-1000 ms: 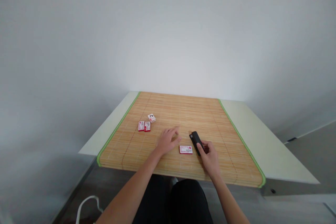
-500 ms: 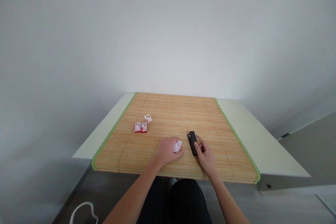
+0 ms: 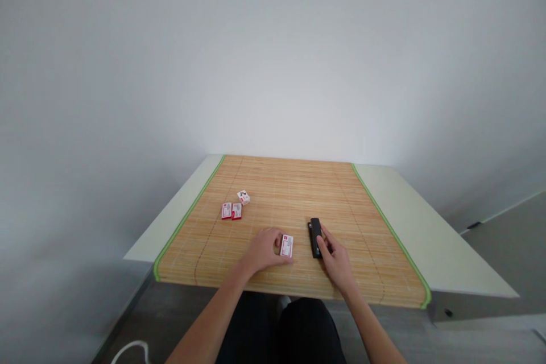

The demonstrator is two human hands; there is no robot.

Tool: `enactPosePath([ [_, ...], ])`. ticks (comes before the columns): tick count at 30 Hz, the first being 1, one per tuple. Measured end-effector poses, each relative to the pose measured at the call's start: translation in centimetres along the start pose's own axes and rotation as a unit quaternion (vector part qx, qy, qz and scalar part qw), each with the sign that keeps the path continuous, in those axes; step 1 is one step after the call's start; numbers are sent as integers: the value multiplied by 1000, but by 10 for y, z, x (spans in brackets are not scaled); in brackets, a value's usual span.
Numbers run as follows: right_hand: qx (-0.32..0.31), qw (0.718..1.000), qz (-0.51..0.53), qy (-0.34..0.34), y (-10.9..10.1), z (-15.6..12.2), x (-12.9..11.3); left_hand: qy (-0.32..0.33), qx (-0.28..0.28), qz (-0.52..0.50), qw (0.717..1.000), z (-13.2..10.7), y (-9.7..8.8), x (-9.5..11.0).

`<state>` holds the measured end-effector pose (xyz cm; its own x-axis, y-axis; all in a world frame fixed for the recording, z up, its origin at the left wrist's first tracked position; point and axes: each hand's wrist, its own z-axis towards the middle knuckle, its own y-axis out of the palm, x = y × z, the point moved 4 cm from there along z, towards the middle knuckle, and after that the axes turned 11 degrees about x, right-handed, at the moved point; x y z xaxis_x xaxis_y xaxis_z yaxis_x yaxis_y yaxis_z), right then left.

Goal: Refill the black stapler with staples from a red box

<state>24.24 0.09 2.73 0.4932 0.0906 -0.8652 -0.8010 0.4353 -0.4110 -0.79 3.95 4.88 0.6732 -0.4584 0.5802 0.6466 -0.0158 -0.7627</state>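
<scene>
My left hand [image 3: 267,250] is curled at a small white-and-red box [image 3: 286,245] near the mat's front edge. Its thumb lies along the near edge of the box and the bent fingers are at the left side, so the box sits between them, label upward. A black stapler [image 3: 315,237] lies lengthwise on the mat just to the right. My right hand [image 3: 336,259] grips its right side, thumb on top and fingers along the flank.
Two similar red-and-white boxes [image 3: 231,211] lie side by side at the left of the bamboo mat [image 3: 294,182]. Behind them rests a white box with a dark print [image 3: 243,197]. The white table [image 3: 426,227] extends past the mat's green borders, against a wall.
My left hand has shifted slightly left and its fingers have curled in beside the small box, which now shows a more upright label. My right hand stays on the stapler. The view has tilted slightly.
</scene>
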Motion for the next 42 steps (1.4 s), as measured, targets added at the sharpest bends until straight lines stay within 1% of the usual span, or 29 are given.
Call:
enactPosePath([
  [2,-13,1000,-10,-13,2,0,-2,-19,43,25,999,1,8,5],
  [4,-26,999,-34,-25,4,-1,-4,-16,70,32,997,4,16,12],
  [8,-61,993,-97,-41,13,-2,-5,-7,72,36,997,9,28,20],
  [12,-81,988,-116,-55,20,-2,-5,2,67,33,997,10,31,22],
  [19,-74,988,-126,-60,20,-2,0,4,70,28,997,8,36,24],
  [22,-70,988,-127,-55,19,-3,-1,-8,70,30,997,8,38,24],
  [27,-41,991,-119,-38,18,-4,-5,-30,81,24,996,7,45,30],
  [30,-16,996,-82,-16,14,-5,-6,-32,103,-14,994,0,44,29],
  [32,-4,998,-62,7,12,-5,-5,-47,131,-45,989,-6,34,17],
  [34,4,998,-55,22,10,-6,-5,-73,169,-43,982,-8,11,-6],
  [36,12,998,-52,24,9,-6,-6,-101,208,37,972,-7,-20,-39],
  [37,15,998,-51,22,9,-7,-7,-130,224,93,961,-5,-38,-57],
  [38,18,998,-48,20,9,-7,-8,-163,230,144,949,-2,-54,-76],
  [40,24,999,-44,19,9,-7,-9,-219,214,217,927,4,-81,-110],
  [42,25,999,-40,20,9,-7,-9,-230,175,250,924,12,-97,-133],
])
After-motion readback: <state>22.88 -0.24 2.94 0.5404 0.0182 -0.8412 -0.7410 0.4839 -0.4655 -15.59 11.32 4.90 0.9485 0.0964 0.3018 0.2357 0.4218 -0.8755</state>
